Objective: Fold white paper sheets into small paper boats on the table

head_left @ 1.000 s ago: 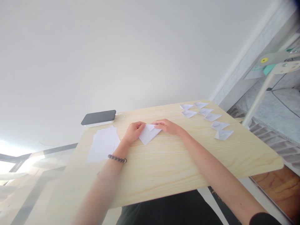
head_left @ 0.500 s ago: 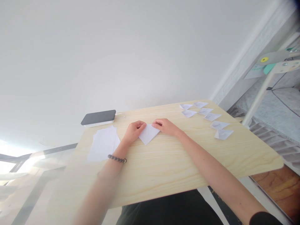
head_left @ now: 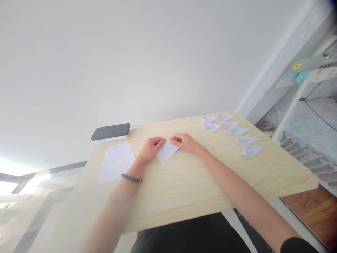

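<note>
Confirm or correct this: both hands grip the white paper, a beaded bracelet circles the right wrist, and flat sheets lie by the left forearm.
Wrong side: the head view shows the beaded bracelet on the left wrist. The rest stands: left hand and right hand grip the white paper, and flat sheets lie by the left forearm.

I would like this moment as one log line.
left hand: holds white paper | right hand: holds same paper | table right: folded pieces

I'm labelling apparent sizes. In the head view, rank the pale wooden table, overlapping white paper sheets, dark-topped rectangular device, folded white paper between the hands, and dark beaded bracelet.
Largest first:
Pale wooden table
Overlapping white paper sheets
Dark-topped rectangular device
Folded white paper, partly hidden
Dark beaded bracelet
</note>
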Motion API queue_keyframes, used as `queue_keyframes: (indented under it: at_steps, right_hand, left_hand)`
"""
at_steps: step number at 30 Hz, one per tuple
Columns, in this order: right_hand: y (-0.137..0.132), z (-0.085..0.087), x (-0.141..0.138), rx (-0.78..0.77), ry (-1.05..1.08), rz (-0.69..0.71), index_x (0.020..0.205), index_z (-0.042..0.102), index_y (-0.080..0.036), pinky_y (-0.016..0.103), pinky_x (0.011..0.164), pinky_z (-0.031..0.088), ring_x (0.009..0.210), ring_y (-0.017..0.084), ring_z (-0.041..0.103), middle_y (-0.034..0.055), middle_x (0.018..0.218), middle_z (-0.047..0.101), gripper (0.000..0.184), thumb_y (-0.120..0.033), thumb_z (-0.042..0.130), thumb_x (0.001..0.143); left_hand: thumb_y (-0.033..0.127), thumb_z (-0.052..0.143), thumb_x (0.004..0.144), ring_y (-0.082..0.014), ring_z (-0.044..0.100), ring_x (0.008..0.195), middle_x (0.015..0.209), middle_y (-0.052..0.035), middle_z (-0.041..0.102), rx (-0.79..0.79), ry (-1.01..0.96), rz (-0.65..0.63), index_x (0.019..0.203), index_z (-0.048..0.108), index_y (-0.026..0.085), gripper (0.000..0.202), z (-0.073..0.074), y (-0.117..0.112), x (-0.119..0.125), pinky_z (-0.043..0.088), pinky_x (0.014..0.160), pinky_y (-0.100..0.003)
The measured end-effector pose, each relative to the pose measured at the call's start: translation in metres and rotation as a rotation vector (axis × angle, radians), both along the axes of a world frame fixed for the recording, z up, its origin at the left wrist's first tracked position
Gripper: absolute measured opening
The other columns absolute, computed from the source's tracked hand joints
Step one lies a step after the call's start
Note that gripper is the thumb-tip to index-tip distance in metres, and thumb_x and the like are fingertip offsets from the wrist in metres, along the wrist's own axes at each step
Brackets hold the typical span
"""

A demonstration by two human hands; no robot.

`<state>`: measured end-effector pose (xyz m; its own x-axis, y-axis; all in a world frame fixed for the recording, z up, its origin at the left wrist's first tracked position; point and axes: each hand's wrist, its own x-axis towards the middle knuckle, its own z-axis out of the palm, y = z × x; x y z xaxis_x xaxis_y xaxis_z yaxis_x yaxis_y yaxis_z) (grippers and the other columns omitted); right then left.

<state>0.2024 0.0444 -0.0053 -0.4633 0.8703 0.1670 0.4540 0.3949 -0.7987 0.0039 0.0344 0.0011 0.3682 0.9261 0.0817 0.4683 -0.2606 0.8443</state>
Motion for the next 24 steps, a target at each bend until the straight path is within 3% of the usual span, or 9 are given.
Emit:
queue_keyframes:
  at_steps: [7, 12, 16, 19, 24]
  right_hand:
    - [0.002, -0.006, -0.002, 0.074, 0.070, -0.143, 0.084, 0.058, -0.017, 0.023, 0.061, 0.037, 0.067, 0.011, 0.050, 0.0013, 0.080, 0.062, 0.021, -0.034, 0.048, 0.078]
    - [0.004, -0.009, -0.001, 0.085, 0.112, -0.212, 0.094, 0.055, -0.018, 0.025, 0.066, 0.040, 0.073, 0.012, 0.054, 0.0035, 0.090, 0.062, 0.022, -0.031, 0.043, 0.081]
    - [0.007, -0.014, -0.002, 0.071, 0.153, -0.233, 0.099, 0.052, -0.018, 0.026, 0.069, 0.042, 0.080, 0.014, 0.056, 0.0052, 0.095, 0.062, 0.023, -0.031, 0.045, 0.081]
    - [0.008, -0.016, -0.003, 0.091, 0.166, -0.260, 0.097, 0.052, -0.018, 0.026, 0.069, 0.043, 0.085, 0.015, 0.056, 0.0056, 0.095, 0.061, 0.023, -0.032, 0.047, 0.079]
    - [0.010, -0.015, 0.000, 0.276, 0.062, -0.334, 0.093, 0.054, -0.018, 0.028, 0.073, 0.042, 0.088, 0.016, 0.052, 0.0059, 0.099, 0.056, 0.020, -0.024, 0.052, 0.074]
  left_hand:
    - [0.041, 0.043, 0.079, -0.0170, 0.057, 0.074, 0.088, -0.0061, 0.066, -0.009, -0.015, -0.003, 0.094, 0.064, 0.015, 0.037, -0.001, -0.001, 0.000, 0.043, 0.062, -0.025]
    - [0.031, 0.043, 0.079, -0.0147, 0.055, 0.074, 0.093, -0.0045, 0.064, 0.075, -0.018, 0.033, 0.105, 0.060, 0.017, 0.034, -0.003, -0.001, 0.001, 0.042, 0.064, -0.024]
    - [0.025, 0.037, 0.078, -0.0131, 0.052, 0.067, 0.084, -0.0023, 0.064, 0.071, 0.025, 0.044, 0.093, 0.065, 0.017, 0.032, -0.004, 0.000, 0.000, 0.039, 0.059, -0.023]
    - [0.020, 0.035, 0.076, -0.0139, 0.053, 0.071, 0.084, -0.0020, 0.064, 0.071, 0.028, 0.039, 0.090, 0.066, 0.017, 0.034, -0.005, 0.000, -0.001, 0.040, 0.063, -0.023]
    - [0.020, 0.039, 0.074, -0.0125, 0.052, 0.063, 0.081, -0.0024, 0.064, 0.100, 0.106, 0.090, 0.096, 0.064, 0.018, 0.033, -0.007, 0.001, 0.001, 0.041, 0.062, -0.024]
